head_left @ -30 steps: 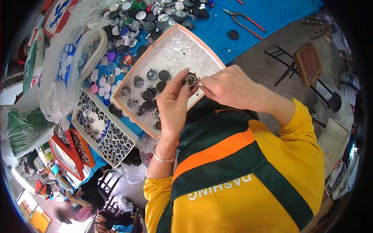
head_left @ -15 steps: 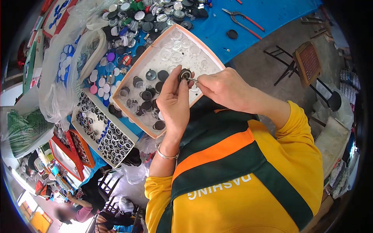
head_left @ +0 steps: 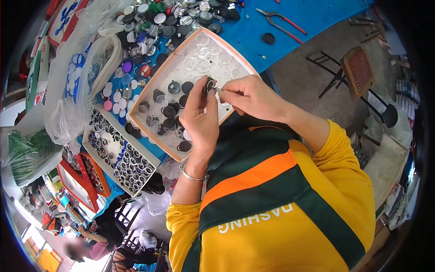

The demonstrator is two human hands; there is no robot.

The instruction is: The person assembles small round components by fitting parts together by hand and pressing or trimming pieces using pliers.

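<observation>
My left hand (head_left: 202, 119) pinches a small round black part (head_left: 209, 85) between thumb and fingers, over the lower right side of an orange-rimmed box (head_left: 154, 72). From the right, my right hand (head_left: 251, 99) grips a thin metal tool (head_left: 217, 89), its tip touching the black part. The exact shape of the tool is mostly hidden by my fingers. Clear round pieces (head_left: 203, 65) lie in the far part of the box, and black round pieces (head_left: 186, 87) lie in its near left part.
A white box (head_left: 154, 159) of small black-and-white rings stands at the left. Beyond the orange-rimmed box lie a heap of round parts (head_left: 170, 31) and red-handled pliers (head_left: 292, 25) on the blue cloth (head_left: 317, 11). A stool (head_left: 358, 72) stands right; a person (head_left: 97, 249) is lower left.
Both hands have shifted slightly left and up with the black part and the tool. The black part is now turned more edge-on. The whole view has also shifted a little.
</observation>
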